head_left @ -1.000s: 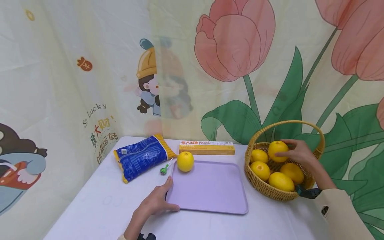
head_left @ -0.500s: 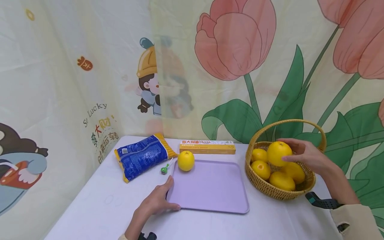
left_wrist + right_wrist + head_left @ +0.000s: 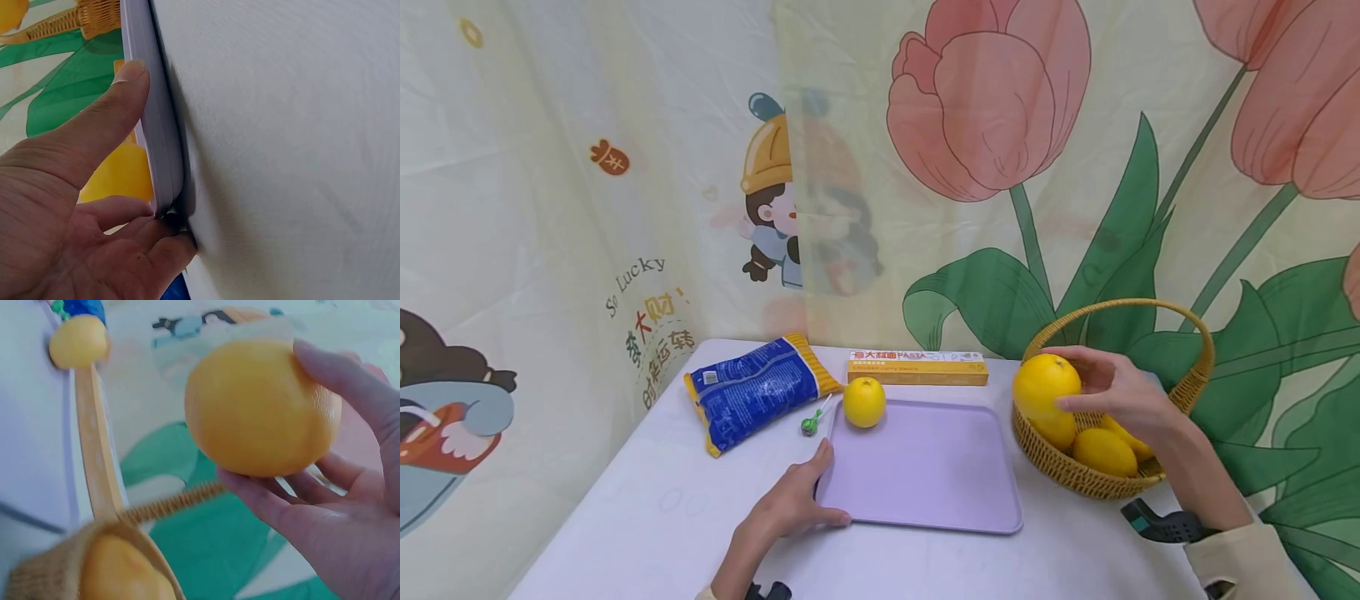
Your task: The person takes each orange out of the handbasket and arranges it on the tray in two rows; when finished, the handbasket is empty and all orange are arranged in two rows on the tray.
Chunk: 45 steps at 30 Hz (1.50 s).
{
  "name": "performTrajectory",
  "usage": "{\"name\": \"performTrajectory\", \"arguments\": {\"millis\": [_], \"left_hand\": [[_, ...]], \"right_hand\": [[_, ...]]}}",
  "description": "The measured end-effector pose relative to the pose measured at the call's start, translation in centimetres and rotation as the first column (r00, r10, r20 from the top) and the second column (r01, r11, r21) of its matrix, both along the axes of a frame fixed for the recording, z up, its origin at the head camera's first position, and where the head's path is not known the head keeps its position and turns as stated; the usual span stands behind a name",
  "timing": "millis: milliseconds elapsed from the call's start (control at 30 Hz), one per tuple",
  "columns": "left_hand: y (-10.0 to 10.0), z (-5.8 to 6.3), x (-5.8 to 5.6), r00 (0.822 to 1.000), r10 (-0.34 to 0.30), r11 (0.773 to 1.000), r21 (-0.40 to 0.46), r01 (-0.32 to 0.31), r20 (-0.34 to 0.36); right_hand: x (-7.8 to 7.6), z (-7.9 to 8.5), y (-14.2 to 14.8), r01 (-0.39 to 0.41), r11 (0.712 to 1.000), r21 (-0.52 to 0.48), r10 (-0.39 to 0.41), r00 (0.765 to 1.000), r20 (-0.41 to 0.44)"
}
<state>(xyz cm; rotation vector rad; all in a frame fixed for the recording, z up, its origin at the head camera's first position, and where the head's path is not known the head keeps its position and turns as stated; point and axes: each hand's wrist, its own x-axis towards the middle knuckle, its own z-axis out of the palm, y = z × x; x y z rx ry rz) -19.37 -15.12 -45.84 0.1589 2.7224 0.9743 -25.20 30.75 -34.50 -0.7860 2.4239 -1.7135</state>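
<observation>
My right hand [image 3: 1123,396] holds an orange [image 3: 1041,385] over the left rim of the wicker basket [image 3: 1049,463], thumb and fingers on opposite sides of the fruit. More yellow-orange fruits [image 3: 1103,452] lie inside the basket, partly hidden by the hand. My left hand [image 3: 790,500] grips the near-left corner of a lilac tray [image 3: 925,467]. In the left wrist view the thumb [image 3: 128,84] lies along one tray edge while the fingers bend round the corner. A single orange [image 3: 864,402] sits on the tray's far-left corner.
Left of the tray lies a green-wrapped lollipop [image 3: 809,426], with a blue and yellow bag [image 3: 763,392] behind it. A pasta box [image 3: 917,372] stands behind the tray. The basket's handle [image 3: 1112,304] arches upward. Printed curtains [image 3: 850,208] hang around the white table [image 3: 677,517].
My right hand has lifted the orange from among the fruit and carried it left to the basket's rim. My left hand and the tray have stayed in place.
</observation>
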Motion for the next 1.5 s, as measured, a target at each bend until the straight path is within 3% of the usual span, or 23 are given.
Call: {"name": "performTrajectory", "arguments": {"millis": [267,433,733,1000,1500], "left_hand": [[0.1,0.0,0.1,1.0,0.017,1.0,0.006,-0.017,0.017],[0.4,-0.3,0.5,1.0,0.017,1.0,0.006,-0.017,0.015],[0.1,-0.3,0.7,1.0,0.022,1.0,0.007,-0.022,-0.014],[0.2,-0.1,0.3,1.0,0.017,1.0,-0.004,-0.017,-0.017],[0.0,0.1,0.4,1.0,0.024,1.0,0.0,-0.024,-0.007]], "right_hand": [[-0.9,-1.1,-5.5,0.056,0.998,-0.018,-0.054,0.997,0.062],[-1.9,-3.6,-9.2,0.084,0.993,-0.086,-0.076,0.993,0.093],[-4.6,-8.1,-14.2,0.107,0.988,-0.11,-0.091,0.986,0.142],[-6.1,-10.2,-15.8,0.199,0.98,-0.017,-0.196,0.973,0.119],[-6.9,-11.6,-16.4,0.287,0.953,0.098,-0.296,0.951,0.09]]}}
